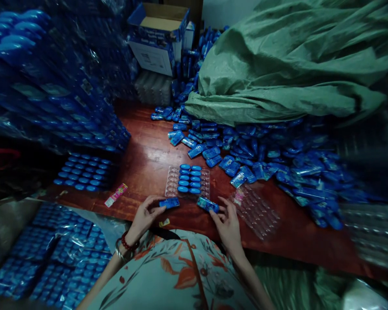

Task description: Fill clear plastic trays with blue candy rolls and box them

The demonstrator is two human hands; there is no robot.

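My left hand (148, 214) pinches one end of a small blue bottle (170, 202) with a printed label. Across from it, my right hand (226, 217) grips a similar labelled blue bottle (207, 204) between thumb and fingers. Both are held just above the table's near edge, with a gap between them. Directly beyond them lies a clear plastic tray (172, 180), its middle filled with two columns of blue bottles (190, 178) and its outer pockets bare. Beside my right hand is another clear tray (260, 213), with no bottles in it.
Loose blue bottles (213, 142) spread over the reddish wooden table (142, 150), partly under a green sack (287, 73). Wrapped stacks of bottles (67, 94) rise at left, near a filled tray (84, 172). An open carton (155, 51) stands behind. Clear trays (371, 232) are stacked at right.
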